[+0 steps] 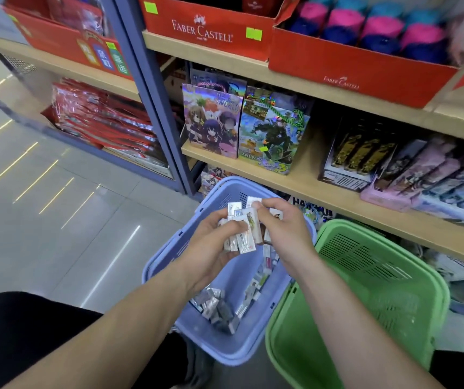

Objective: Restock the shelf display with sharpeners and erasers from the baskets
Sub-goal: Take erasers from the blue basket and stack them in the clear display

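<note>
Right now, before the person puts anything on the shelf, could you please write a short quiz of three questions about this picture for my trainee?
1. True or false: the left hand grips a bundle of small packets.
2. Which container lies under the right hand? A) a red basket B) the blue basket C) a metal trolley
3. Fill in: the red cardboard box on the shelving reads "Faber ____".

Key: 1 true. 2 B. 3 Castell.
</note>
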Demonstrator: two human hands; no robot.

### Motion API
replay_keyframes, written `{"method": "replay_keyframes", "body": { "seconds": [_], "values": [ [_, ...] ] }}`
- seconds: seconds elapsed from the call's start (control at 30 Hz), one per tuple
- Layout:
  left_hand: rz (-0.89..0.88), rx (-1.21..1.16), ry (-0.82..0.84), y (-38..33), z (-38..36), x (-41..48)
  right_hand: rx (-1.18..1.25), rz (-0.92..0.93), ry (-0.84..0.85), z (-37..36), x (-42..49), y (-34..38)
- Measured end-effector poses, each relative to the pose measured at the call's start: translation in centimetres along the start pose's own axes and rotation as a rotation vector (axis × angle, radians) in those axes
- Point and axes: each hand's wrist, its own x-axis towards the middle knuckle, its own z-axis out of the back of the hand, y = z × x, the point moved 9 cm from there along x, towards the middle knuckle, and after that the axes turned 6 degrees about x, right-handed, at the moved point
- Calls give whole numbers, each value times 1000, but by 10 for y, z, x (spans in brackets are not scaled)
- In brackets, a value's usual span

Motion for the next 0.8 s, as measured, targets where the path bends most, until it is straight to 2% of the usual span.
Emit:
{"method": "replay_keyframes", "body": {
  "seconds": [0.13, 0.33, 0.4, 0.63, 0.8],
  "values": [
    [-10, -26, 2, -3, 6, 8, 12, -28, 72, -8, 4, -6],
    [15, -42, -16, 3, 11, 21, 226, -110, 183, -15, 6, -22],
    [13, -24, -20, 3, 13, 25, 229, -111, 199, -14, 7, -26],
    [21, 83, 23, 2, 4, 33, 160, -86, 104, 0, 16, -31],
    [60, 57, 40, 7, -2, 37, 44, -96, 79, 12, 22, -31]
  ]
}}
